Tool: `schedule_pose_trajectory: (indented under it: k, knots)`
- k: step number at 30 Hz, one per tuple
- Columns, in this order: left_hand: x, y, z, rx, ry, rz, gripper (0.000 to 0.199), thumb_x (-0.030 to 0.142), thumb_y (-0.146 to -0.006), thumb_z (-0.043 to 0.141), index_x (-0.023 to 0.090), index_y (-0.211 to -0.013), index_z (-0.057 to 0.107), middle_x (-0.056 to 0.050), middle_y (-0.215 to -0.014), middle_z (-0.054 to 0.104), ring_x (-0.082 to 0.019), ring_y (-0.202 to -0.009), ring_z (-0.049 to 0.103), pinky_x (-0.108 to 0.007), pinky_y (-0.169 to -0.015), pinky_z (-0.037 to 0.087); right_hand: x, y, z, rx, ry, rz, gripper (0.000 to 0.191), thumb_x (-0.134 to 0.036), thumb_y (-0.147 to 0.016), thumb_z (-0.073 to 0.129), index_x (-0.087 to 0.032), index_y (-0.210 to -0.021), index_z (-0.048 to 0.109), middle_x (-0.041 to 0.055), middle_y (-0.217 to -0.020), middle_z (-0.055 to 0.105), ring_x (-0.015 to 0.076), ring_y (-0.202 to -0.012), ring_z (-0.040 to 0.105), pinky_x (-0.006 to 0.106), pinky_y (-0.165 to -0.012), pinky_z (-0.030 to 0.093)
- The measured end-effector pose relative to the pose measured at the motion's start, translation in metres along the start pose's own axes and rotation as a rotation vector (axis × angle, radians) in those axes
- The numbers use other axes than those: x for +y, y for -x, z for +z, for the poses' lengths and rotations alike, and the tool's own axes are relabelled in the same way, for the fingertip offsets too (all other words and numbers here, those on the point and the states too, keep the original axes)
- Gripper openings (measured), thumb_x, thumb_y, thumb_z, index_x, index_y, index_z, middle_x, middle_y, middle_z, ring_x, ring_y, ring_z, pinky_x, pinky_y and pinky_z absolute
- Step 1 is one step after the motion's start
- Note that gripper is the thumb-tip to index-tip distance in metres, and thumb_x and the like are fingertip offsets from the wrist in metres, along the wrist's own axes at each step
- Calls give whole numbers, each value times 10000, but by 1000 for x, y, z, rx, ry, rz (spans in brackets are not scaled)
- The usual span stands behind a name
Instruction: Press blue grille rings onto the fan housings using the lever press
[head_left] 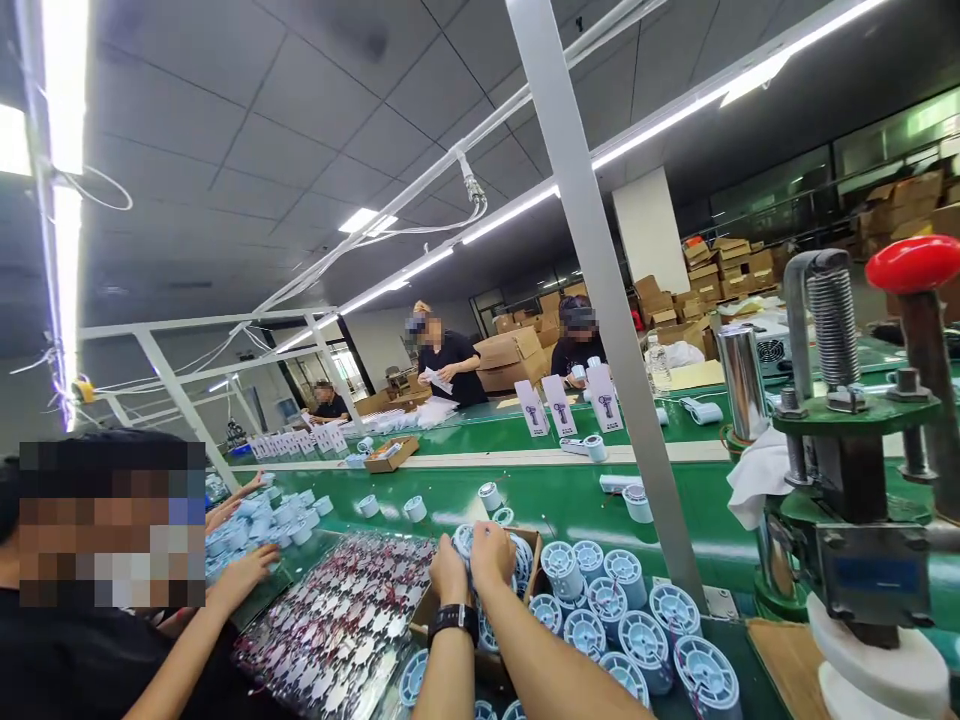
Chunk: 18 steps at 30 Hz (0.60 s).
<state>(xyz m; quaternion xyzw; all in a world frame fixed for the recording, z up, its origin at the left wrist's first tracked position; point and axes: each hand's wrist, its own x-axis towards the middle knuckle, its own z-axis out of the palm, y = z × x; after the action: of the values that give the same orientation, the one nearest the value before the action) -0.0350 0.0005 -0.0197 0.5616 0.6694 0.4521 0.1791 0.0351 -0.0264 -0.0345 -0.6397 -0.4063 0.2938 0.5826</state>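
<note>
Side by side at the bench's middle, my left hand (pixel 448 572), with a dark watch on its wrist, and my right hand (pixel 493 553) are over an open cardboard box (pixel 534 552). The box contains light-blue round plastic covers (pixel 520 560). One light-blue round cover (pixel 463 541) shows between my hands, with the left fingers curled against it. My right fingers are bent and closed; what they grip is hidden behind the hand. Light-blue cylindrical housings (pixel 585 632) with spoked tops and thin wires stand close together right of the box.
Metallic parts with red wires (pixel 341 620) cover a sheet at left. Beyond it, a co-worker's hand (pixel 251 575) reaches by a pile of light-blue parts (pixel 262 525). A green press (pixel 855 540) with a red knob stands right. A grey post (pixel 600 250) rises ahead beside the green conveyor (pixel 450 500).
</note>
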Motion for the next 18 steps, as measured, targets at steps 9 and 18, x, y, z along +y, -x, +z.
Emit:
schedule_pose_trajectory:
  k: [9,18]
  knots:
    - [-23,18,-10,98,-120,78,317,352,-950,573,174,-1212,590,-92,-1292,594,-241,-1139,596,-474,-969,498,8,-6,-14,24,205,-220,288,-357,-963,556,-162,-1171,600,79,-1224,582,198,-1146,560,435,-1014,462]
    - [-29,40,-1,-30,-226,281,306,313,-952,570,167,-1220,591,-95,-1298,595,-263,-1234,540,-532,-1060,408,4,-4,-25,-105,376,-385,308,-364,-958,567,-144,-1172,594,77,-1185,597,195,-1108,582,431,-982,484]
